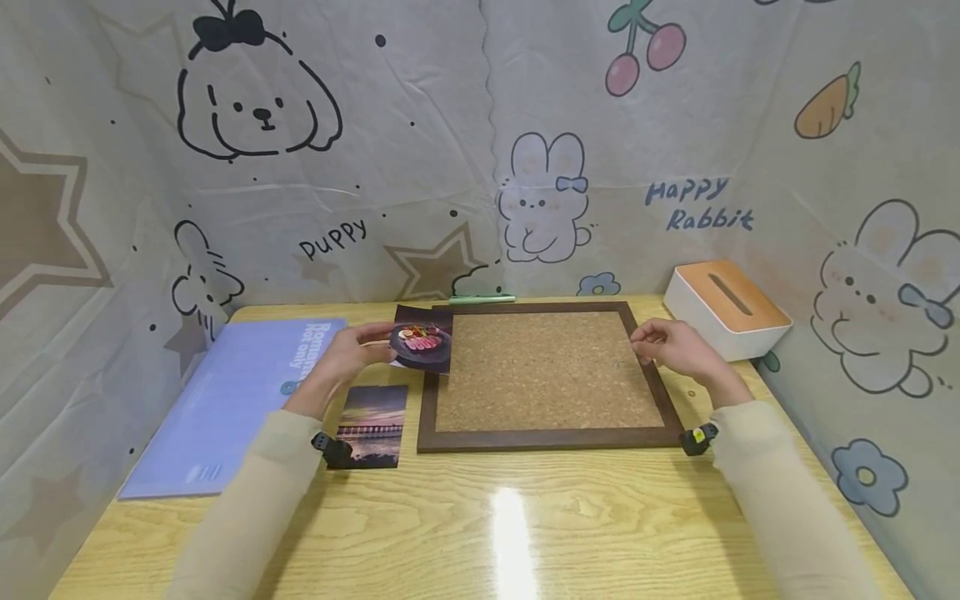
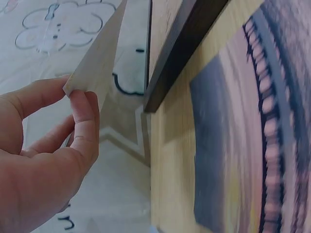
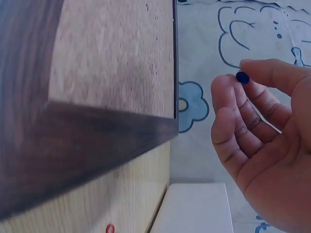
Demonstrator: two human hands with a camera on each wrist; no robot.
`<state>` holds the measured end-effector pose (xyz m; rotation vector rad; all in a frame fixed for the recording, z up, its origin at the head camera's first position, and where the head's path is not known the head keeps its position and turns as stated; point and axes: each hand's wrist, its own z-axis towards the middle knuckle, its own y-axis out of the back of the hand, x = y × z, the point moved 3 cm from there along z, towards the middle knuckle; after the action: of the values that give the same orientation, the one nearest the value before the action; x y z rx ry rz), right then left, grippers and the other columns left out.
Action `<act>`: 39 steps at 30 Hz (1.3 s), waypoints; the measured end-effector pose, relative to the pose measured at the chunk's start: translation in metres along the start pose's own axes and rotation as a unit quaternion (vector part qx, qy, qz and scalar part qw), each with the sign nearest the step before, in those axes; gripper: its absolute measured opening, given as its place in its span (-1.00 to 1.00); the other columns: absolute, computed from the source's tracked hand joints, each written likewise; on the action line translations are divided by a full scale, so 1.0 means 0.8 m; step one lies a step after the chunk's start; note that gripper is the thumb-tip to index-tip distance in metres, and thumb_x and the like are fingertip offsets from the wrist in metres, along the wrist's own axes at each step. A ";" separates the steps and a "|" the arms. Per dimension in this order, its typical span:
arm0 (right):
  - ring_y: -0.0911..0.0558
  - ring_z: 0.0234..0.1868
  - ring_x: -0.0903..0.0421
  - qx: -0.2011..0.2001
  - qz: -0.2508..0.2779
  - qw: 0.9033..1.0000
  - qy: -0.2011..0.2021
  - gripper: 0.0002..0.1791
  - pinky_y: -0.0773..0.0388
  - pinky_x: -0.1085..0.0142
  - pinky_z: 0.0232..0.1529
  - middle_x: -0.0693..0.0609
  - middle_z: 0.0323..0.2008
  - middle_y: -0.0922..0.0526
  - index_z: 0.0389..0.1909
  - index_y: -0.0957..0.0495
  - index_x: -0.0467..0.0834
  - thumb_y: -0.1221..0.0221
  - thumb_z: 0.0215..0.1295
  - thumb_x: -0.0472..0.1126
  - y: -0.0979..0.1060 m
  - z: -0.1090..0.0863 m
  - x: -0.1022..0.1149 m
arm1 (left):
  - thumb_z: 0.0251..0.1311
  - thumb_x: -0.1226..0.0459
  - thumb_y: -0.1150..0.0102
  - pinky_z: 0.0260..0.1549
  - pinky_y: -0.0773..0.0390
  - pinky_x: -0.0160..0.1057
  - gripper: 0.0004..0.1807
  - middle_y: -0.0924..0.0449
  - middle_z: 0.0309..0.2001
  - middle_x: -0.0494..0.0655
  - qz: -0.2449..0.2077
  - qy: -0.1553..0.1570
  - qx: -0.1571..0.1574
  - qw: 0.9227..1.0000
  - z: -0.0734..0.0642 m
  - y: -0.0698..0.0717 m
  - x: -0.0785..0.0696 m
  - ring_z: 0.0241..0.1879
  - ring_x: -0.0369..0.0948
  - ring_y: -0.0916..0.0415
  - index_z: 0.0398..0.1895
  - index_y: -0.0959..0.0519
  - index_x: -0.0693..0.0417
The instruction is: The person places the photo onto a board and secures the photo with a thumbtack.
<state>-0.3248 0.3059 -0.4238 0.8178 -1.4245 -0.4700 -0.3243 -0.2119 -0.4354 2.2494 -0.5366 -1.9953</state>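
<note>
My left hand (image 1: 350, 357) pinches a photo of a plate of food (image 1: 422, 340) by its left edge, between thumb and fingers. The photo overlaps the upper left corner of a cork board (image 1: 551, 371) with a dark brown wooden frame. From the left wrist view, the pale back of the photo is raised at an angle. Over the board's right side, my right hand (image 1: 672, 346) holds a small blue pushpin (image 3: 242, 77) between thumb and fingertips; only its round dark end shows. Below the left hand lies a sunset pier photo (image 1: 372, 425).
A lilac folder (image 1: 217, 417) lies at the left. Behind the board is a green stick-shaped thing (image 1: 482, 299). At the back right stands a white tissue box (image 1: 705, 321) with an orange lid. A small red ring-like thing (image 3: 110, 228) lies right of the board. Patterned cloth surrounds the table.
</note>
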 end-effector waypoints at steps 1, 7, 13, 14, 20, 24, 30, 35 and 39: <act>-0.63 -0.25 -0.09 0.001 0.005 1.000 0.002 -0.74 -0.62 0.12 -0.21 -0.22 -0.26 -0.64 -0.03 -0.54 -0.26 -0.14 0.47 -0.14 -0.002 0.001 0.002 | 0.25 0.46 -0.21 0.30 -0.46 -0.03 -0.32 -0.36 0.40 0.28 0.000 0.001 0.001 1.000 0.000 -0.004 -0.001 0.34 0.15 -0.41 0.46 -0.30 0.21; -0.61 -0.38 0.03 -0.003 0.021 1.000 0.011 -0.79 -0.66 0.14 -0.28 -0.23 -0.33 -0.63 -0.17 -0.55 -0.25 -0.16 0.44 -0.14 -0.010 0.004 0.018 | 0.23 0.46 -0.25 0.34 -0.42 0.05 -0.30 -0.37 0.41 0.20 -0.005 0.021 0.007 1.000 -0.003 -0.029 -0.004 0.30 0.09 -0.46 0.46 -0.32 0.14; -0.49 -0.56 0.15 -0.010 0.007 1.000 0.016 -0.77 -0.43 0.33 -0.55 -0.04 -0.55 -0.58 -0.33 -0.54 -0.19 -0.22 0.40 -0.09 -0.017 0.010 0.035 | 0.22 0.48 -0.24 0.31 -0.44 0.02 -0.30 -0.36 0.41 0.19 -0.030 0.019 0.024 0.999 -0.004 -0.050 -0.004 0.27 0.04 -0.47 0.45 -0.33 0.15; -0.50 -0.56 0.13 -0.011 0.008 1.000 0.018 -0.76 -0.41 0.34 -0.57 -0.03 -0.56 -0.58 -0.33 -0.54 -0.18 -0.23 0.39 -0.08 -0.019 0.011 0.036 | 0.22 0.49 -0.24 0.29 -0.46 0.00 -0.30 -0.36 0.41 0.19 -0.032 0.016 0.027 0.999 -0.005 -0.054 -0.005 0.28 0.05 -0.47 0.45 -0.33 0.15; -0.65 -0.40 0.04 -0.008 0.029 0.999 0.040 -0.81 -0.63 0.24 -0.37 -0.07 -0.45 -0.66 -0.23 -0.61 -0.24 -0.25 0.37 -0.17 -0.030 0.022 0.042 | 0.23 0.48 -0.24 0.23 -0.52 -0.05 -0.34 -0.37 0.40 0.22 -0.040 0.007 0.035 0.999 -0.010 -0.075 -0.008 0.35 0.11 -0.41 0.43 -0.36 0.17; -0.71 -0.31 0.01 0.004 0.031 0.999 0.037 -0.80 -0.69 0.14 -0.25 -0.10 -0.34 -0.70 -0.13 -0.65 -0.25 -0.24 0.37 -0.20 -0.037 0.026 0.051 | 0.22 0.48 -0.25 0.32 -0.44 0.02 -0.33 -0.36 0.41 0.16 -0.040 0.016 0.028 0.999 -0.012 -0.088 -0.009 0.38 0.09 -0.37 0.43 -0.37 0.12; -0.71 -0.29 0.05 0.018 0.024 0.998 0.050 -0.81 -0.70 0.18 -0.27 -0.18 -0.26 -0.73 -0.10 -0.66 -0.26 -0.22 0.38 -0.23 -0.049 0.032 0.067 | 0.18 0.42 -0.31 0.32 -0.43 0.06 -0.35 -0.48 0.33 0.12 -0.016 0.028 0.013 0.999 -0.014 -0.105 -0.005 0.31 0.04 -0.47 0.39 -0.44 0.01; -0.72 -0.27 0.05 0.031 0.032 0.998 0.052 -0.81 -0.71 0.12 -0.24 -0.24 -0.20 -0.72 -0.11 -0.65 -0.25 -0.22 0.38 -0.23 -0.061 0.037 0.078 | 0.18 0.42 -0.32 0.19 -0.55 -0.04 -0.37 -0.52 0.29 0.11 -0.001 0.028 0.013 1.000 -0.015 -0.119 -0.002 0.27 0.02 -0.52 0.36 -0.47 0.02; -0.72 -0.28 0.07 0.030 0.029 0.998 0.053 -0.83 -0.69 0.18 -0.27 -0.19 -0.24 -0.73 -0.14 -0.66 -0.20 -0.24 0.37 -0.20 -0.069 0.040 0.085 | 0.17 0.48 -0.31 -0.01 -0.65 -0.20 -0.37 -0.57 0.23 0.16 0.004 0.023 0.016 1.000 -0.015 -0.129 0.000 0.19 0.01 -0.57 0.35 -0.47 0.08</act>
<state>-0.3379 0.2135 -0.4202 0.8344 -1.3663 -0.3365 -0.2916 -0.1179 -0.4640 2.3018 -0.5766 -1.9383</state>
